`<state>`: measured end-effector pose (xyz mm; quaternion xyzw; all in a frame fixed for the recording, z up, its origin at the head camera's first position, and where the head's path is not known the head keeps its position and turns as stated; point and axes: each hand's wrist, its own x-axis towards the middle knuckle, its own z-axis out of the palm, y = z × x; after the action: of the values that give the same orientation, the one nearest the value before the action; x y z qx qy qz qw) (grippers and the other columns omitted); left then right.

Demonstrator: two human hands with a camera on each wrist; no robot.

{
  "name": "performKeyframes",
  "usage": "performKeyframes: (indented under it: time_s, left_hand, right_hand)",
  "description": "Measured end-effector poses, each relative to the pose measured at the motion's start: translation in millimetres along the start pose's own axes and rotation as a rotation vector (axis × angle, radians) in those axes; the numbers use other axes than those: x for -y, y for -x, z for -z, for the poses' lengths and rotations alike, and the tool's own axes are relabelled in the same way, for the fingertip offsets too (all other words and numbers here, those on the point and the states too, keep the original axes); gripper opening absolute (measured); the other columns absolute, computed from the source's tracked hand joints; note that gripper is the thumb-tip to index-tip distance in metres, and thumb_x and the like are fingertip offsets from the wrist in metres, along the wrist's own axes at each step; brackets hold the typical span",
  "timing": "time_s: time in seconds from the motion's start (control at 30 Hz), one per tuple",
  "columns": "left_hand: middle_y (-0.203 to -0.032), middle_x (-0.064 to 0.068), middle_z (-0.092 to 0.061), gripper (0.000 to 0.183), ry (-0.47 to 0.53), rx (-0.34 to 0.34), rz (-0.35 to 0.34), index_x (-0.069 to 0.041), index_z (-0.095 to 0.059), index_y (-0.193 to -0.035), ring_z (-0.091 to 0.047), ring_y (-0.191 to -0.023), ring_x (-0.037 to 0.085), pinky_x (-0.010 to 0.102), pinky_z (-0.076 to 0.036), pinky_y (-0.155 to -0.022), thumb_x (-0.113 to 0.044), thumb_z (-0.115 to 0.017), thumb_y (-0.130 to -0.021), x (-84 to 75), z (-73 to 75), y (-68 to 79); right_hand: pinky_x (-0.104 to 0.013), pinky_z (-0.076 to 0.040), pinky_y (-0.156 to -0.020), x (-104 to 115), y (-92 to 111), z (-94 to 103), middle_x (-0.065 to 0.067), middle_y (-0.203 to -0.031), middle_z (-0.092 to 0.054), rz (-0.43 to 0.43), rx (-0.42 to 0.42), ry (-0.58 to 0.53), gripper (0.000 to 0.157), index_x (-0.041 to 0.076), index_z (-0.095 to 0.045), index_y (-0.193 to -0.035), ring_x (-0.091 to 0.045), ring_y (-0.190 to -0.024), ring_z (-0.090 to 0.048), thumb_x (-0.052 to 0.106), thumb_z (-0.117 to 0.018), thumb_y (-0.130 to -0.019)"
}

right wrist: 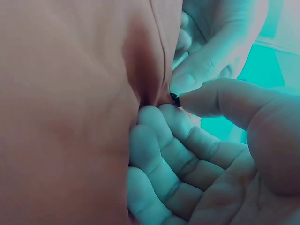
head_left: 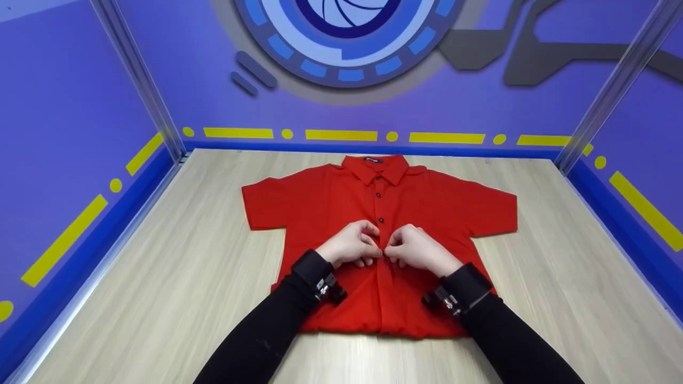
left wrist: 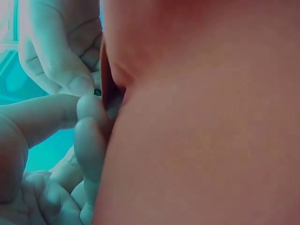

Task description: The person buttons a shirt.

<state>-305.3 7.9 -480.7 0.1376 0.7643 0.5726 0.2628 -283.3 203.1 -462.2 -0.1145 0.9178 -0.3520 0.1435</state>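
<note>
A red short-sleeved shirt (head_left: 325, 208) lies front up on the table, its collar at the far end. Both hands meet at the front placket, below the dark buttons (head_left: 380, 220) that show higher up. My left hand (head_left: 355, 245) pinches the placket edge between thumb and fingers. With its thumb against a small dark button (right wrist: 175, 99), my right hand (head_left: 419, 249) pinches the button and the cloth behind it. The right wrist view shows the left fingertips right beside that button. Around the fingers the cloth is lifted into a fold.
The light wood table (head_left: 133, 277) extends on both sides of the shirt. Purple panels (head_left: 373, 112) with yellow marks stand behind and at the sides, joined by metal corner posts (head_left: 141, 80). The shirt's lower edge (head_left: 384, 333) is bunched or folded near me.
</note>
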Motion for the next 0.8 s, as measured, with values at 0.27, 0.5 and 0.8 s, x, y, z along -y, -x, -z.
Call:
performKeyframes:
  time_s: [0.27,0.5,0.8]
  left_hand:
    - [-0.084,0.009,-0.069,0.038,0.048,0.04,0.021,-0.007,-0.051,-0.122,-0.063,-0.059,0.018,0.026,-0.05,-0.048,-0.006,-0.068,-0.088,0.5,1.5,-1.3]
    - [-0.084,0.008,-0.068,0.036,0.059,0.045,0.034,-0.007,-0.051,-0.121,-0.063,-0.058,0.018,0.026,-0.049,-0.047,-0.003,-0.066,-0.088,2.3,1.3,-1.9]
    - [-0.081,0.01,-0.069,0.04,0.085,-0.014,0.066,-0.004,-0.05,-0.118,-0.064,-0.055,0.017,0.027,-0.053,-0.049,-0.002,-0.07,-0.084,1.0,-1.7,-1.7]
  right_hand:
    - [-0.03,-0.05,-0.055,-5.3,-0.7,2.5,-0.007,-0.072,-0.066,0.024,0.068,-0.028,0.015,0.011,-0.07,-0.083,-0.019,-0.056,-0.059,0.017,-0.06,-0.092]
    - [-0.027,-0.044,-0.052,-5.5,0.4,2.8,-0.006,-0.071,-0.058,0.008,0.129,-0.05,0.013,0.007,-0.065,-0.088,-0.014,-0.051,-0.049,0.017,-0.059,-0.096]
    - [-0.024,-0.039,-0.049,-2.9,2.8,2.3,-0.003,-0.069,-0.055,-0.014,0.146,-0.038,0.013,0.007,-0.063,-0.092,-0.012,-0.05,-0.044,0.018,-0.057,-0.097]
